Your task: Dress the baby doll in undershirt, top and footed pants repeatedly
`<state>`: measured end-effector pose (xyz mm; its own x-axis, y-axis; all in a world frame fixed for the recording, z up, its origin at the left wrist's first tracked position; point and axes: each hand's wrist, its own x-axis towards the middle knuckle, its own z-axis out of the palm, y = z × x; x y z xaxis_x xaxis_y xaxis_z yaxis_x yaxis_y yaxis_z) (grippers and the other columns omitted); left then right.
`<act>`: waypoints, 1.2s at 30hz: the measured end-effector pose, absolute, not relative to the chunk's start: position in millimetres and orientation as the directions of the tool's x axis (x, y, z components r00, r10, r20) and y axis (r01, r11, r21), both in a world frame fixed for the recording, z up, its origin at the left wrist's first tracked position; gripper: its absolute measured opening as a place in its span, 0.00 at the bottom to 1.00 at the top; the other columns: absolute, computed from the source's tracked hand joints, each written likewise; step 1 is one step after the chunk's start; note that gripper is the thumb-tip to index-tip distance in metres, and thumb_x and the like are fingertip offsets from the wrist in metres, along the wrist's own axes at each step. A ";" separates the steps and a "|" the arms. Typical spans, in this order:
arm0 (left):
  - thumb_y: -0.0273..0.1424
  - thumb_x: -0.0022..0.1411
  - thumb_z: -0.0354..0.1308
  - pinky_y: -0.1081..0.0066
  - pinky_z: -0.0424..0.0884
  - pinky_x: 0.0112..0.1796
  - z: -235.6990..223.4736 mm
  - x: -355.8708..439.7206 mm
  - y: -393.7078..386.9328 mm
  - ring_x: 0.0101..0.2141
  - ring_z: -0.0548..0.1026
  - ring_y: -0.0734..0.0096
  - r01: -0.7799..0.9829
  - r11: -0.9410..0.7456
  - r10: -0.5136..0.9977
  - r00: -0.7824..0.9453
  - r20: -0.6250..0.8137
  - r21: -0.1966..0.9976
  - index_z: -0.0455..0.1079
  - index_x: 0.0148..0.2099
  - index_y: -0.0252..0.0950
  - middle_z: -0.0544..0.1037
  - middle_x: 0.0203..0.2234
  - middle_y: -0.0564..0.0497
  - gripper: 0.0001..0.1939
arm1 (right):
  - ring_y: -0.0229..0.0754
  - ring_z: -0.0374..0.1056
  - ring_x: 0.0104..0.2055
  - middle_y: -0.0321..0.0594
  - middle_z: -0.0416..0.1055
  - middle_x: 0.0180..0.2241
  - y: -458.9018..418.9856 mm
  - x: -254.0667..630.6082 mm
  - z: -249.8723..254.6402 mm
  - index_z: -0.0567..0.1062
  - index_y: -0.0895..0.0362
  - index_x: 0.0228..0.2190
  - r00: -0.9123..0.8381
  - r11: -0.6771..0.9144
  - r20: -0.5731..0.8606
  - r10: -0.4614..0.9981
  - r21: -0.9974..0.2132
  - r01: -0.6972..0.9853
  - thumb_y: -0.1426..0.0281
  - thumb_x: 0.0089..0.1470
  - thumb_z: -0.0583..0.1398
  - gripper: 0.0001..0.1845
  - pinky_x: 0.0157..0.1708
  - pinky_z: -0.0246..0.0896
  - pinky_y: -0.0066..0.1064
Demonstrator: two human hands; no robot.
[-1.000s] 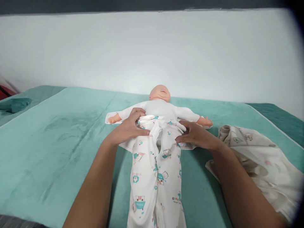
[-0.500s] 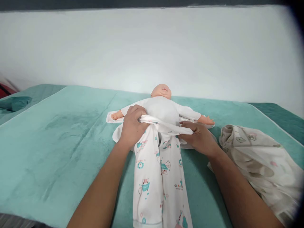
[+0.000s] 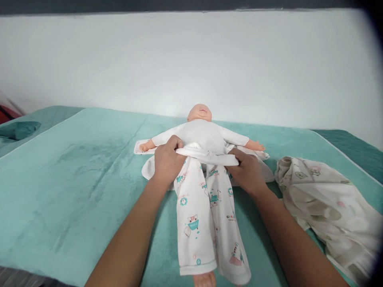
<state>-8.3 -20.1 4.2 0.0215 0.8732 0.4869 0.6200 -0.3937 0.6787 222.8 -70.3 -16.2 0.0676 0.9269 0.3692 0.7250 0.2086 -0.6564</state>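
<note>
As a doll (image 3: pixel 200 134) lies on its back across a teal sheet (image 3: pixel 89 203), a person grips the waistband (image 3: pixel 209 158) of its printed white trousers (image 3: pixel 194 215) with both hands, seen here from just behind the wearer's shoulder. Taking the waistband as the center of a clock, the left hand (image 3: pixel 169 157) sits at nine, fingers curled shut around the fabric's edge, while the right hand (image 3: pixel 247 166) is at three, its fingers closed on the other end of the band. The white strip runs taut between the two fists across the doll's lower belly, and the trouser legs drop away toward six, one bare foot (image 3: pixel 204 280) poking from a hem. The doll's head (image 3: pixel 200 113) rests at twelve, near a pale wall (image 3: pixel 191 59), and its white-covered arms spread toward nine and three. A white cloth (image 3: pixel 148 166) lies under the doll, showing on both sides of the hips and beneath the forearms. At four o'clock, apart from the trousers and beside the right forearm, a crumpled printed cloth (image 3: pixel 326 199) sits heaped on the sheet.
</note>
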 end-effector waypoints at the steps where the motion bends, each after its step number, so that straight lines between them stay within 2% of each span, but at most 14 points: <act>1: 0.26 0.50 0.55 0.69 0.54 0.27 4.8 -9.3 -19.6 0.22 0.61 0.71 0.633 -0.397 0.880 0.057 0.472 0.664 0.61 0.26 0.40 0.66 0.18 0.58 0.06 | 0.40 0.59 0.26 0.32 0.64 0.20 -69.0 225.5 -15.1 0.67 0.53 0.24 0.041 0.209 0.329 0.944 -0.685 0.698 0.66 0.52 0.59 0.07 0.26 0.49 0.30; 5: 0.31 0.53 0.57 0.69 0.58 0.28 10.2 -18.5 -23.6 0.25 0.67 0.67 0.650 -0.408 0.908 0.212 0.362 0.642 0.67 0.26 0.40 0.72 0.22 0.55 0.05 | 0.39 0.60 0.27 0.32 0.66 0.23 -67.4 239.8 -10.4 0.69 0.53 0.25 -0.147 0.179 0.115 0.982 -0.806 0.565 0.60 0.52 0.61 0.12 0.26 0.52 0.29; 8: 0.39 0.56 0.61 0.69 0.64 0.30 16.5 -33.1 -32.6 0.31 0.72 0.64 0.585 -0.401 0.904 0.378 0.200 0.705 0.72 0.33 0.40 0.76 0.29 0.53 0.08 | 0.41 0.64 0.28 0.34 0.71 0.26 -70.4 248.4 -7.6 0.75 0.53 0.29 -0.243 0.116 -0.005 0.970 -0.867 0.484 0.60 0.39 0.70 0.16 0.26 0.57 0.30; 11: 0.44 0.52 0.66 0.68 0.69 0.40 21.6 -48.7 -41.2 0.45 0.74 0.58 0.505 -0.422 0.841 0.528 0.117 0.753 0.71 0.51 0.45 0.76 0.45 0.51 0.24 | 0.44 0.67 0.29 0.35 0.74 0.27 -75.4 248.5 -5.6 0.78 0.53 0.33 -0.233 0.085 -0.014 0.972 -0.908 0.410 0.63 0.28 0.75 0.24 0.26 0.61 0.32; 13: 0.44 0.48 0.69 0.66 0.69 0.45 23.0 -54.5 -44.6 0.49 0.72 0.56 0.502 -0.442 0.822 0.558 0.113 0.743 0.70 0.54 0.46 0.74 0.49 0.50 0.30 | 0.45 0.68 0.29 0.36 0.75 0.28 -80.2 243.7 -4.8 0.79 0.53 0.33 -0.252 0.074 -0.029 0.967 -0.918 0.389 0.62 0.31 0.74 0.22 0.26 0.61 0.32; 16: 0.43 0.49 0.68 0.66 0.69 0.42 22.6 -54.2 -47.0 0.44 0.73 0.58 0.521 -0.445 0.833 0.541 0.122 0.728 0.73 0.43 0.44 0.75 0.42 0.51 0.19 | 0.44 0.68 0.30 0.36 0.75 0.30 -90.8 234.8 -5.8 0.79 0.53 0.32 -0.277 0.070 -0.065 0.959 -0.889 0.452 0.58 0.43 0.69 0.15 0.26 0.60 0.31; 20: 0.37 0.53 0.63 0.70 0.65 0.30 18.4 -44.9 -50.3 0.32 0.71 0.66 0.546 -0.396 0.876 0.466 0.126 0.738 0.70 0.31 0.40 0.74 0.29 0.54 0.08 | 0.40 0.62 0.30 0.35 0.69 0.27 -105.9 226.6 -13.7 0.75 0.56 0.26 -0.206 0.188 0.087 0.975 -0.818 0.544 0.61 0.50 0.65 0.11 0.27 0.54 0.29; 25: 0.36 0.52 0.62 0.72 0.54 0.24 11.3 -34.2 -53.4 0.23 0.62 0.73 0.577 -0.345 0.936 0.271 0.225 0.740 0.58 0.23 0.38 0.63 0.19 0.58 0.15 | 0.34 0.50 0.25 0.30 0.53 0.20 -113.0 217.9 -23.9 0.62 0.56 0.19 0.018 0.182 0.209 0.978 -0.888 0.422 0.66 0.46 0.65 0.16 0.24 0.43 0.27; 28: 0.35 0.52 0.62 0.72 0.54 0.24 8.8 -30.1 -53.1 0.23 0.61 0.74 0.585 -0.346 0.938 0.239 0.251 0.734 0.58 0.23 0.38 0.62 0.18 0.58 0.15 | 0.34 0.49 0.26 0.30 0.52 0.21 -110.7 215.3 -24.3 0.61 0.55 0.20 0.079 0.128 0.168 0.983 -0.922 0.365 0.66 0.47 0.64 0.16 0.24 0.43 0.27; 32: 0.37 0.54 0.63 0.69 0.61 0.30 3.5 -26.7 -57.9 0.27 0.67 0.70 0.577 -0.374 0.928 0.225 0.298 0.726 0.67 0.30 0.40 0.70 0.22 0.57 0.09 | 0.36 0.53 0.28 0.30 0.58 0.24 -109.0 219.8 -22.4 0.68 0.55 0.27 0.015 0.052 0.063 0.998 -0.919 0.391 0.61 0.52 0.62 0.12 0.27 0.49 0.28; 36: 0.42 0.57 0.62 0.69 0.65 0.34 -11.1 -31.1 -72.8 0.35 0.71 0.65 0.496 -0.330 0.944 0.151 0.294 0.804 0.70 0.38 0.40 0.75 0.33 0.53 0.12 | 0.40 0.61 0.33 0.33 0.68 0.31 -119.6 226.7 -23.2 0.72 0.54 0.38 -0.109 0.046 0.003 0.994 -0.917 0.396 0.55 0.50 0.65 0.19 0.30 0.56 0.29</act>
<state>-31.1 -72.8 -11.1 0.1511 0.9438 0.2941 0.4956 -0.3297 0.8035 226.7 -119.6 -23.2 -0.1092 0.9940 0.0028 0.3964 0.0461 -0.9169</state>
